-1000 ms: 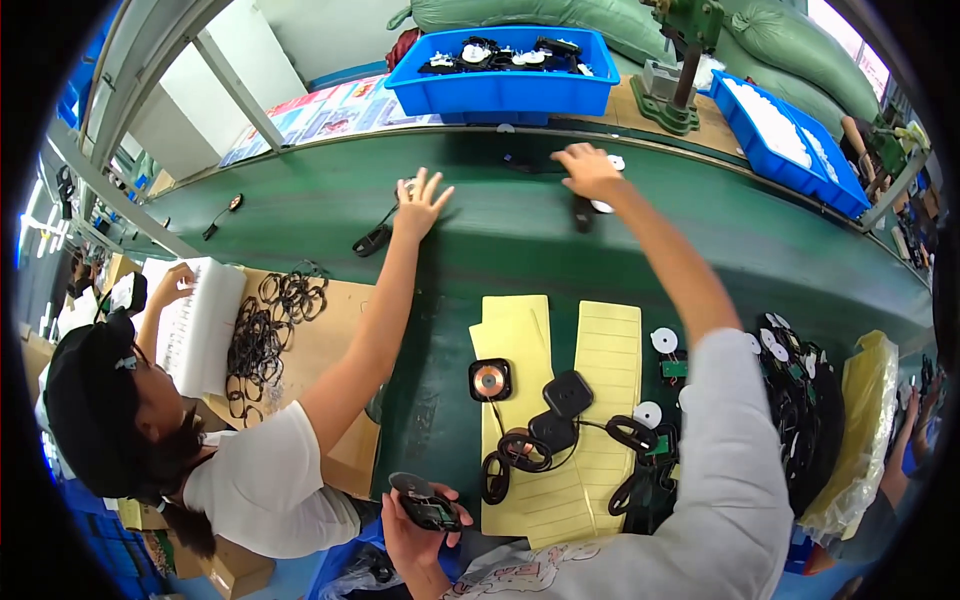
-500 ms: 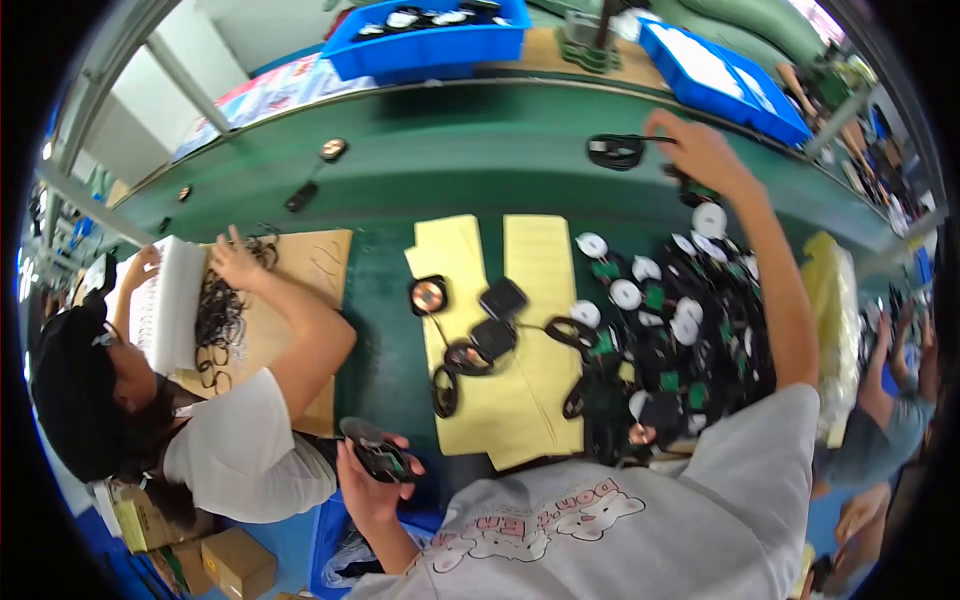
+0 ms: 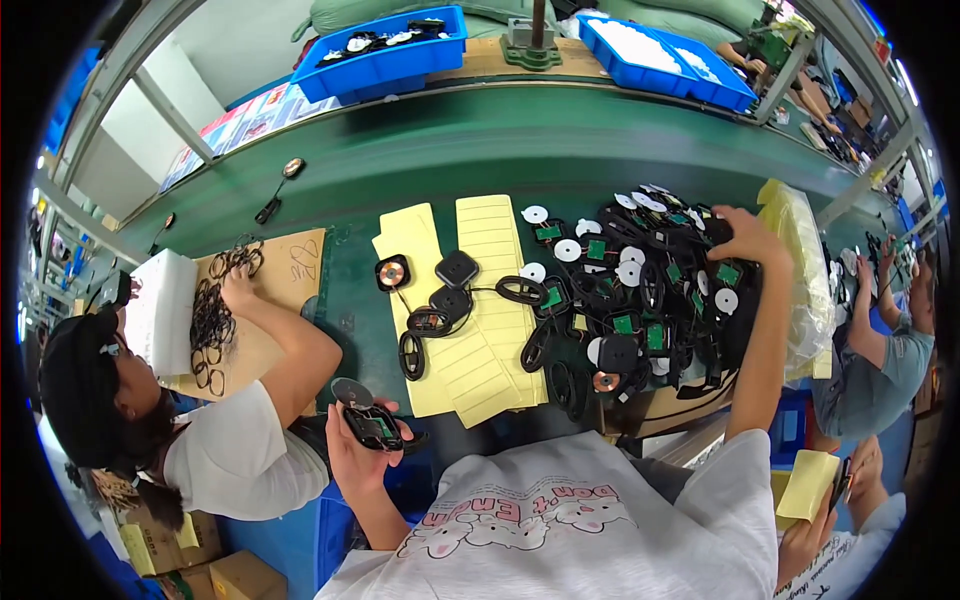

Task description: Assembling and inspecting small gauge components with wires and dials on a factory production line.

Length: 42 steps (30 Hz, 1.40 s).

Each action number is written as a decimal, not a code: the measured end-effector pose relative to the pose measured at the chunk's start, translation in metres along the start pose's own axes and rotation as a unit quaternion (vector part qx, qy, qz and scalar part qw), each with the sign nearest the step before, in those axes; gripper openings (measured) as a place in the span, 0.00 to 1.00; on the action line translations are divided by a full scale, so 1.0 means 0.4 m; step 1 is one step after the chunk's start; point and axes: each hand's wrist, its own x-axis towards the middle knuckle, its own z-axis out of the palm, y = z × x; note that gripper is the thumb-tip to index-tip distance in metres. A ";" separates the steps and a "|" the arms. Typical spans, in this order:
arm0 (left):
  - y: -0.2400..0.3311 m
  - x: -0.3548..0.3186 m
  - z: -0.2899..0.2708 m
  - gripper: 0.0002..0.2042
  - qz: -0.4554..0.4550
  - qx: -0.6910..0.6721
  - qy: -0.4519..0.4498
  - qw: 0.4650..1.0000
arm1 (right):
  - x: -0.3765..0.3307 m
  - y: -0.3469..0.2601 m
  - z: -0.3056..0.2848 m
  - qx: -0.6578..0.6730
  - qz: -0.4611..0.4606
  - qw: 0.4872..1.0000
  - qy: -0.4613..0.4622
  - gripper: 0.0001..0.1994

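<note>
While right hand (image 3: 742,236) rummages, left hand (image 3: 352,442) clasps black unit (image 3: 366,424).

You have one view, from your head, looking steeply down. Your left hand (image 3: 358,440) sits near the lens; your right hand (image 3: 738,232) lies farther out, the belt (image 3: 600,140) beyond.

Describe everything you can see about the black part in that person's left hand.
The black part is a small, roughly square housing that looks like plastic, lying open side up in the left hand with a bit of green circuit board showing inside. A round grey disc sits at its upper edge, and a dark cable trails off to its right. The fingers wrap its underside and the thumb lies at its left edge. It is held low near the person's body, off the near edge of the green table.
</note>
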 end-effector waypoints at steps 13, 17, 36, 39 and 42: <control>0.038 -0.011 0.043 0.21 -0.041 -0.001 -0.052 0.998 | 0.093 -0.354 -0.210 -0.067 -0.233 0.968 0.067 0.31; 0.043 -0.031 0.041 0.21 -0.055 -0.010 -0.045 0.997 | 0.131 -0.394 -0.298 -0.088 -0.271 0.949 0.132 0.31; -0.022 0.115 0.185 0.26 -0.125 0.093 -0.084 0.984 | -0.057 -0.493 -0.388 -0.139 -0.359 0.913 0.133 0.35; -0.029 0.113 0.195 0.26 -0.145 0.077 -0.083 0.983 | -0.108 -0.537 -0.392 -0.154 -0.377 0.904 0.132 0.36; -0.051 0.085 0.194 0.26 -0.192 0.046 -0.066 0.978 | -0.172 -0.558 -0.394 -0.166 -0.381 0.904 0.098 0.37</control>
